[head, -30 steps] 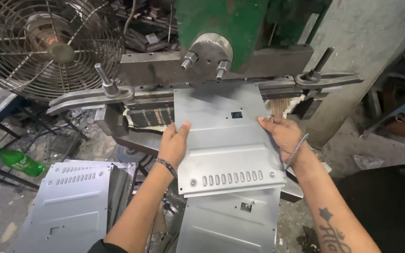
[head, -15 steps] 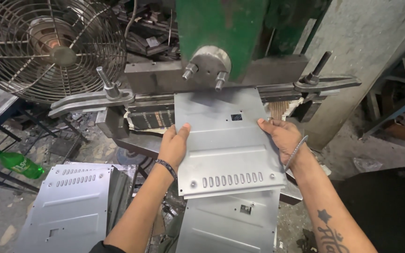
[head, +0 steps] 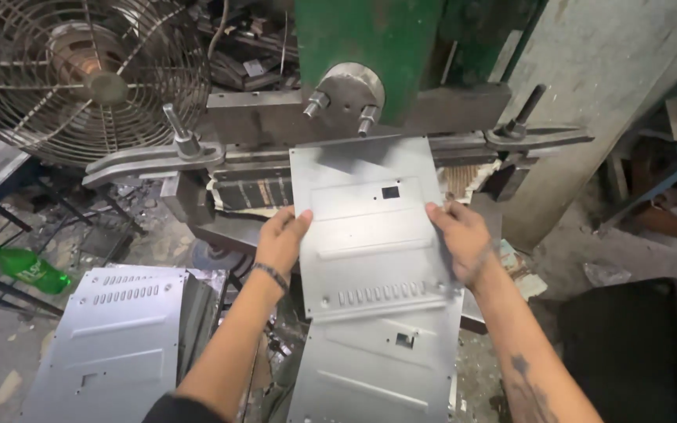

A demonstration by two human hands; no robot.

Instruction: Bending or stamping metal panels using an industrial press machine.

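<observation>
A: Entry, sheet first. Where does it lie?

B: The grey metal panel point(head: 370, 223) sits flat between both hands, its far edge tucked under the green press point(head: 370, 47) just beyond the fingertips. A small square cut-out shows near its far end; a row of slots runs along its near edge, by the wrists.

A: Hands?

B: Left hand point(head: 282, 239) clasps the panel's left edge, thumb on top. Right hand point(head: 460, 235) clasps the right edge the same way. Both closed on the panel.

A: Below it?

B: A second panel point(head: 374, 368) of the same kind lies under the near edge, between the forearms.

A: Further out?

B: A stack of like panels point(head: 111, 345) lies left of the left forearm. Beyond that, a green plastic bottle point(head: 29, 270) on the floor. Far left of the left hand, a caged fan point(head: 80, 74). Clamp bolts point(head: 182, 137) stand on the press bed, either side of the hands.
</observation>
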